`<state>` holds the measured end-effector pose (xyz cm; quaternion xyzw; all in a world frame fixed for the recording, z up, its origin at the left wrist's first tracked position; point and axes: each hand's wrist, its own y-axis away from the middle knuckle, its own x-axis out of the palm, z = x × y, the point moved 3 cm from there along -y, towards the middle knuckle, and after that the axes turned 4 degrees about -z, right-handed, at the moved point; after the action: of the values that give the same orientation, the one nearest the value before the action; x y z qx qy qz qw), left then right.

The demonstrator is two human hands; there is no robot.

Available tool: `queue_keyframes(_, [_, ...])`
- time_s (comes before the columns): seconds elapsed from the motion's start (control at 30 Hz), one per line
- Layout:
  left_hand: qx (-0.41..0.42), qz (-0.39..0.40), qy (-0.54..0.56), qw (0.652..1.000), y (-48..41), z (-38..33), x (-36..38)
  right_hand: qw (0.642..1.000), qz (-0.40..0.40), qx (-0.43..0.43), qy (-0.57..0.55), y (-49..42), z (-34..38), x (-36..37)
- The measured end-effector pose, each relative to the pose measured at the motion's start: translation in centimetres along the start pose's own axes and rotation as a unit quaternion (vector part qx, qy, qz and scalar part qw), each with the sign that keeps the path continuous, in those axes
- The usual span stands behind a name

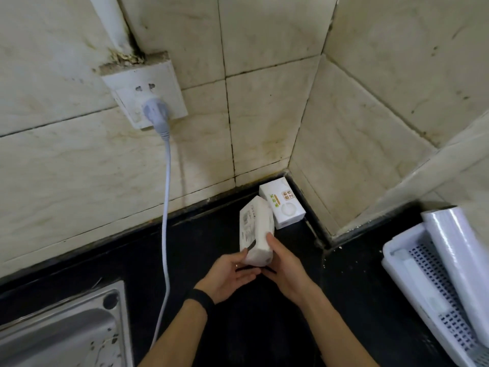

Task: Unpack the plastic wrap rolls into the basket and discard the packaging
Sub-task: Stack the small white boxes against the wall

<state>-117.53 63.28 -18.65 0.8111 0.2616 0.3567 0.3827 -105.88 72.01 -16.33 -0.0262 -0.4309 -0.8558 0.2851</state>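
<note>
A long white plastic wrap box point(255, 234) is held over the black counter by both hands. My left hand point(230, 275) cups its near end from the left, and my right hand point(287, 268) grips it from the right. A second white box point(283, 205) with green and orange print lies in the counter's back corner, just behind the held one. At the right edge stands a white perforated basket point(412, 276); an unpacked plastic wrap roll point(457, 258) lies in it, leaning over its far rim.
A steel sink point(63, 332) sits at the bottom left. A white cable point(166, 207) hangs from a plug in the wall socket point(148, 96) down across the counter. Tiled walls close the corner behind and to the right.
</note>
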Motion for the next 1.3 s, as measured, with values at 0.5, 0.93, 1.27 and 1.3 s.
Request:
queue_keyframes(0.5, [0.256,-0.168,-0.524,0.794,-3.0,-2.3,-1.7,0.986,-0.102,-0.131,-0.004,-0.4,3.6,-2.2])
queue_keyframes(0.93, [0.169,-0.187,-0.703,0.665,-5.9,-0.6,-5.3,0.689,-0.292,-0.225,0.623,-8.0,7.4,-3.4])
queue_keyframes(1.27, [0.167,-0.188,-0.708,0.66,-6.2,-0.3,-5.7,0.697,-0.309,-0.238,0.602,-9.4,7.7,-3.5])
queue_keyframes(1.3, [0.165,-0.188,-0.71,0.658,-6.2,-0.3,-5.7,0.699,-0.305,-0.239,0.601,-9.4,7.9,-3.6])
